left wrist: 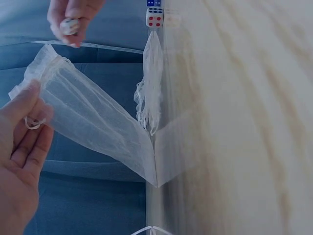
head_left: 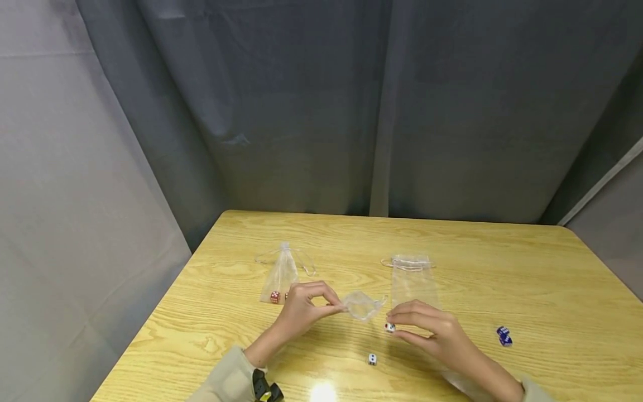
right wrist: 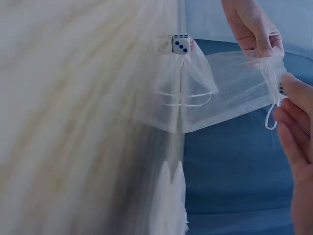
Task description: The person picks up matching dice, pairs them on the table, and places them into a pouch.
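My left hand (head_left: 303, 307) pinches the rim of a sheer white drawstring pouch (head_left: 360, 306), whose mouth gapes toward the right. In the left wrist view the pouch (left wrist: 98, 112) hangs slanted, its lower end down at the tabletop. Between the thumb and fingertips of my right hand (head_left: 437, 332) is a white die (head_left: 389, 327), just right of the pouch mouth. The right wrist view has this die mostly hidden behind the fingers, right at the pouch's gathered top (right wrist: 271, 73). A second white die (head_left: 372, 359) lies on the table below the hands.
A sheer pouch (head_left: 282, 273) with red dice (head_left: 275, 297) inside lies at the left, partly behind my left hand. Another flat pouch (head_left: 414, 282) lies beyond my right hand. Blue dice (head_left: 504, 336) sit at the right on the wooden table (head_left: 552, 268). White sheer fabric (head_left: 459, 382) shows beneath my right forearm.
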`<state>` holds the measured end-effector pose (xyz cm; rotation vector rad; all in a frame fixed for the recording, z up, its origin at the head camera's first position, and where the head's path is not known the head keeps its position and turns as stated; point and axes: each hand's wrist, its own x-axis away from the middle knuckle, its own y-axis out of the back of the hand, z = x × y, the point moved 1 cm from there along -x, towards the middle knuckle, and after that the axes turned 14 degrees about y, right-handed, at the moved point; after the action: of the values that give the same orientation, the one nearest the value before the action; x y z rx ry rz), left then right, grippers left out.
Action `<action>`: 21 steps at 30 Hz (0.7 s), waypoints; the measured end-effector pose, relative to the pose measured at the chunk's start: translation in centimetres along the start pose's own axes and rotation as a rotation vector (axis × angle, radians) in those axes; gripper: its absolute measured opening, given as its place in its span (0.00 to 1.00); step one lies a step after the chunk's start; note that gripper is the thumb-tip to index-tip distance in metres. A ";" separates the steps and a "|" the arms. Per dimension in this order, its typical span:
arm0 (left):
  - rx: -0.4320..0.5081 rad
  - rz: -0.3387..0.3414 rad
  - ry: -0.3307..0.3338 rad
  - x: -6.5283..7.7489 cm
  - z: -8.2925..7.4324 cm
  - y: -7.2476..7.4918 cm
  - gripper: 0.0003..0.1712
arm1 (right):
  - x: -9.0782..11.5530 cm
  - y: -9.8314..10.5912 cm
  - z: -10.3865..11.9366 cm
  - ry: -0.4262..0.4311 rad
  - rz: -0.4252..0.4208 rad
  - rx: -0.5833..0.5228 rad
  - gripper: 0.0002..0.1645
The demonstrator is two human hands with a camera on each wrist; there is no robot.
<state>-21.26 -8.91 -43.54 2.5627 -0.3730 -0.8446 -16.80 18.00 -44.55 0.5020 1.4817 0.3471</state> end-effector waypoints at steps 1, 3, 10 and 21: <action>-0.004 0.000 -0.002 0.0 0.0 0.0 0.04 | -0.3 0.0 0.0 0.011 -0.028 0.014 0.11; -0.001 0.000 -0.002 0.0 0.0 0.0 0.04 | -0.9 0.0 0.1 0.032 -0.069 0.030 0.13; 0.014 0.006 -0.027 -0.2 0.0 -0.2 0.04 | -3.4 -0.6 0.0 0.139 -0.120 0.096 0.12; 0.029 0.056 -0.020 -0.4 -0.2 -0.6 0.05 | -3.4 -1.5 -0.2 0.072 -0.027 0.226 0.16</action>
<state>-21.41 -8.15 -43.48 2.5597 -0.4638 -0.8515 -17.40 15.01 -42.41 0.6545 1.6058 0.1778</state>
